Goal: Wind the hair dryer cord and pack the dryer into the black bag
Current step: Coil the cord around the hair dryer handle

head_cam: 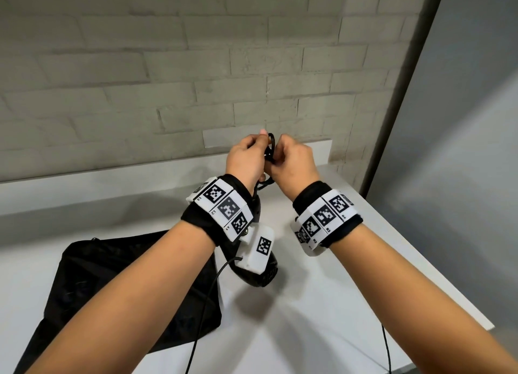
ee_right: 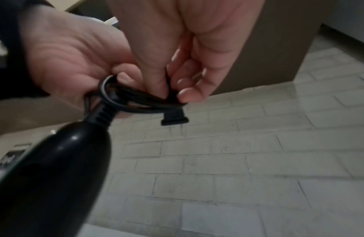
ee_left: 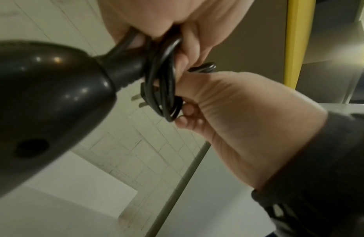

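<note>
- left hand (head_cam: 246, 160) curled tight round the coiled cord (ee_left: 166, 89), gripping the bundle right by the dryer's handle end
- right hand (head_cam: 294, 163) touching the left, fingers (ee_right: 187, 94) pinching the loops near the plug (ee_right: 174, 118); plug hangs free below the pinch, prongs showing in the left wrist view
- step, my read: winding about finished, cord bunched into a small coil, hands tidying or securing the last loop and plug end
- hair dryer (head_cam: 260, 272) hangs off the cord under the left wrist, held up above the table (head_cam: 322, 303), not resting on it as far as I can tell
- dryer long axis roughly vertical, tilted; handle end with strain relief (ee_right: 101, 113) points up at the hands, barrel end down and toward the person
- black bag (head_cam: 92, 286) lies flat on the table, lower left, just beside and below the dryer; mouth looks unopened, cannot tell for sure
- next likely needs: coil kept clamped by one hand, other hand freed to open the bag, dryer lowered in without loops springing loose
- thin black cables (head_cam: 201, 317) from the wrist cameras trail down, not the dryer's
</note>
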`<state>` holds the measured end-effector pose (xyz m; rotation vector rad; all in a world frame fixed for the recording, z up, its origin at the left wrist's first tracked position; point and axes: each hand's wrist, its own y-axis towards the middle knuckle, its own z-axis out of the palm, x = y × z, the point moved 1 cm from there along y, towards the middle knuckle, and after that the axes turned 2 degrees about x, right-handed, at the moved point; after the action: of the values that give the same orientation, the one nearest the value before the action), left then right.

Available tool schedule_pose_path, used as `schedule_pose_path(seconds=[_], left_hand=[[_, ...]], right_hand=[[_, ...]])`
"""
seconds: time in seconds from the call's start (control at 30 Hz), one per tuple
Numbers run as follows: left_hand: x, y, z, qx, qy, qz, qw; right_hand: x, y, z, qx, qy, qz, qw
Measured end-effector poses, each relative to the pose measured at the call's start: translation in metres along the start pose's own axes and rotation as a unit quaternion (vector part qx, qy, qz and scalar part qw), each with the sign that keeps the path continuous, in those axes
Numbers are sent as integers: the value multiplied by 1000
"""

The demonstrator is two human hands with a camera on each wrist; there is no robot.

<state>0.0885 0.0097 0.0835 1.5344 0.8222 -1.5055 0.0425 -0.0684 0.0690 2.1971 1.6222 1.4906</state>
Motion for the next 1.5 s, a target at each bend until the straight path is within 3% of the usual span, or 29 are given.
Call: schedule_pose_path(seconds=[0.13, 0.3, 0.5, 0.7, 0.9, 1.1, 1.3, 1.4, 1.5], left_hand=[[-5, -6, -4, 33, -25, -26, 999], [-5, -14, -1, 91, -56, -40, 993], [-4, -10, -5, 95, -108, -69, 987], [-4, -4, -9, 89, -114, -80, 986], [-7, 2, -15, 88, -139, -92, 982], [-6, -6, -11, 142, -116, -119, 976], [-3, -11, -4, 148, -120, -137, 972], [-5, -11, -1, 136, -123, -118, 976], [-4, -10, 2, 109, -115, -92, 983]], right_hand=[[-7, 2, 2, -25, 49, 26, 998], [-18, 4, 6, 110, 201, 42, 973], [-25, -5, 1, 179, 251, 33, 951], [-35, -7, -4, 249, 302, 116, 913], [-39, -6, -8, 284, 247, 72, 924], [-40, 3, -10, 248, 191, 53, 948], [-29, 24, -22, 208, -10, -49, 977], [-24, 30, -29, 137, -187, -87, 969], [-13, 33, -33, 76, -258, -96, 958]])
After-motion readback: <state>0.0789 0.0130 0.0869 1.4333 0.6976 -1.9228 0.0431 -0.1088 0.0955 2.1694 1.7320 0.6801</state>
